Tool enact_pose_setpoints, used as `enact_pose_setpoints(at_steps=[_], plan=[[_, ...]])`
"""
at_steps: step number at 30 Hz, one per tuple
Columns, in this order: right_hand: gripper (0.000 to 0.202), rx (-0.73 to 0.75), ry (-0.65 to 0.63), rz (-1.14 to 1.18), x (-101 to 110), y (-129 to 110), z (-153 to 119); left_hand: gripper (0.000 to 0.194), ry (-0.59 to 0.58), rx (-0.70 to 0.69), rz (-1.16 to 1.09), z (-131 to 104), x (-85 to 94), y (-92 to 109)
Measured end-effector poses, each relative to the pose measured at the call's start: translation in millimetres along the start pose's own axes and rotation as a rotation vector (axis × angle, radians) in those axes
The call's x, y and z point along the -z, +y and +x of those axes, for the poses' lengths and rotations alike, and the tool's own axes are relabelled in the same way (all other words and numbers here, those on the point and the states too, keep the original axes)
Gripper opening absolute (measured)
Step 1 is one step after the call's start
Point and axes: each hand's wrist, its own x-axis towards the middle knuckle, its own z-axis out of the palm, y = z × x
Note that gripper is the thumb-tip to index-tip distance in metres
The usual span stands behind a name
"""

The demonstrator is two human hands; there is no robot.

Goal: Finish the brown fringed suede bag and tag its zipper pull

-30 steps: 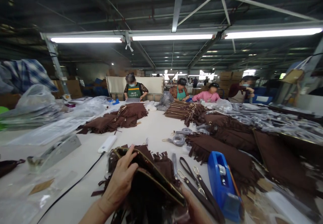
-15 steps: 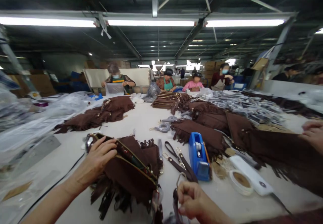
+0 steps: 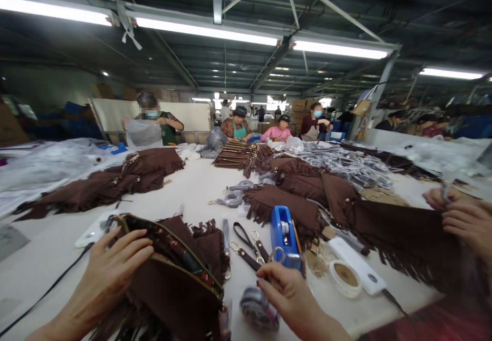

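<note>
Open bag: brown fringed bag (image 3: 177, 289) toward near edge of bench (image 3: 192, 192), left of middle; mouth gapes upward, zip edges apart, patterned inside showing.
Left hand (image 3: 111, 274): fingers laid long over the mouth's left end, probably keeping it spread and the bag steady; underside hidden, can't tell if they pinch.
Right hand (image 3: 290, 289): thumb and fingers closed, seemingly pinching gold clasp (image 3: 283, 254); contact partly covered. Metal end likely the handy hold.
Wrapped coil (image 3: 259, 307): just below right fingers, right of bag; blurred, can't tell if it hangs or rests.
Loose straps (image 3: 249, 259): between bag and blue tape dispenser (image 3: 286, 236), presumably parked within reach.
Bag piles: left pile (image 3: 107, 177) along left side, right pile (image 3: 284, 207) from middle to right side; likely set back to leave near edge for handling.
Right edge: another person's hands (image 3: 463, 215) by a bag's end; white tape roll (image 3: 345, 292) further in.
Room: white top runs between piles toward far edge; thin strip between bag and straps; dispenser crowds right hand's far side. Near edge below bag out of view.
</note>
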Motion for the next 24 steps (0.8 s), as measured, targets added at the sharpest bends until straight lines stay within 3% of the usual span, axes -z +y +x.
enact_pose_setpoints(at_steps=[2, 5, 10, 13, 18, 24], plan=[[0.016, 0.131, 0.042, -0.196, 0, 4, 1, 0.031, -0.006, 0.025, 0.004, 0, 1.9, 4], [0.017, 0.259, 0.098, -0.299, 0, 14, 2, 0.03, -0.039, 0.072, 0.029, -1, 6.6, 10], [0.018, 0.284, 0.124, -0.322, 5, 20, 4, 0.032, -0.075, 0.047, -0.052, -4, 12.4, 16], [0.022, 0.269, 0.107, -0.234, 14, -3, 7, 0.033, -0.085, 0.075, -0.181, -5, 12.2, 19], [0.029, 0.295, 0.027, -0.006, 24, -69, 20, 0.036, -0.137, 0.068, -0.355, -1, 15.0, 26], [0.029, 0.299, -0.049, 0.49, -6, -111, 39, 0.035, -0.257, 0.052, -0.542, 23, 26.8, 49]])
